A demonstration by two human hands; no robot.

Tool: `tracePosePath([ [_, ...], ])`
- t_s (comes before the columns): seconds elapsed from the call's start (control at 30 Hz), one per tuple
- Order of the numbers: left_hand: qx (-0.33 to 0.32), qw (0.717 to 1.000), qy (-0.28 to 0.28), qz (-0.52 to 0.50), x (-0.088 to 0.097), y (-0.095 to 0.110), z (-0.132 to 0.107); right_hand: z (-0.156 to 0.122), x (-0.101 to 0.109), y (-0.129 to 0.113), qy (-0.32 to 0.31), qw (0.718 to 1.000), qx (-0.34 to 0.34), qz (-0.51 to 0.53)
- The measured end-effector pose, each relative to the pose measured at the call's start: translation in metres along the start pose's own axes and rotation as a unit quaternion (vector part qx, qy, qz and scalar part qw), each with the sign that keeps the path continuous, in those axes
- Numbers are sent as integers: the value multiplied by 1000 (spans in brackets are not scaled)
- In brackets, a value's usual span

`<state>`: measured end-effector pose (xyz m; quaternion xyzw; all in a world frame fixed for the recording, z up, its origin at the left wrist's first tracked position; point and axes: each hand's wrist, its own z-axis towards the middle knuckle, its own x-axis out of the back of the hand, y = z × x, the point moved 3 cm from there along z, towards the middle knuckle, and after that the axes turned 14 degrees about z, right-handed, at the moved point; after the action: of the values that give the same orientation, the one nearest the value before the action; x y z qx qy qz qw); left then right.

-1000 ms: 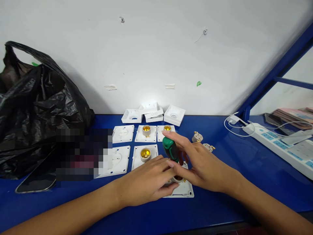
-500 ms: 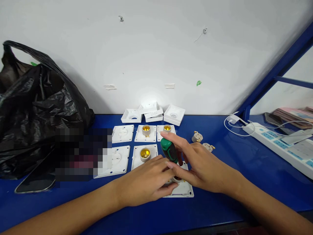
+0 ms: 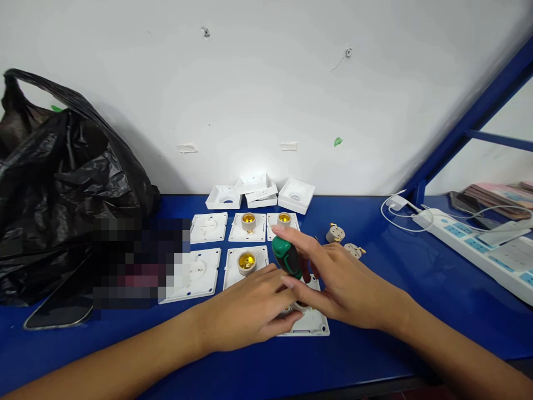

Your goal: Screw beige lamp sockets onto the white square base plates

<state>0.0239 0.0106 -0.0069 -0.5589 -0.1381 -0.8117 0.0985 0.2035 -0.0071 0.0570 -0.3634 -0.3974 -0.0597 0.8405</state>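
One black plastic bag (image 3: 70, 183) is seen at the far left of the blue desk (image 3: 241, 378), with a dark phone (image 3: 58, 305) laid in front of it. Two bare white plates (image 3: 208, 272) come next, then three white plates fitted with brass-lined holders (image 3: 247, 262); white covers (image 3: 225, 198) are heaped behind, by the wall.

The left hand (image 3: 258, 311) is laid over the near plate (image 3: 310, 322), its fingers at the near holder (image 3: 300, 307); whether the holder is truly pinched cannot be told. Above this plate, a green-and-black screwdriver (image 3: 287, 256) is clasped by the thumb and fingers of the right hand (image 3: 337, 283), its handle seemingly tilted. The tip is hidden.

The step is judged to be driving a screw in the near holder. The shaft is best lined up with the screw, pressure kept steady and the left fingertips held clear of the blade. Twisting of the holder should be resisted by the left hand, and turning stopped once snug, lest the holder crack.

Two loose holders (image 3: 335, 233) and a power strip (image 3: 470, 239) lie farther right.
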Motion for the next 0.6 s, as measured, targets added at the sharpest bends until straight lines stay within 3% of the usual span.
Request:
tracePosePath([
  [0.6, 9, 1000, -15, -26, 1, 0, 1, -1, 0, -1, -9, 1000, -4, 5],
])
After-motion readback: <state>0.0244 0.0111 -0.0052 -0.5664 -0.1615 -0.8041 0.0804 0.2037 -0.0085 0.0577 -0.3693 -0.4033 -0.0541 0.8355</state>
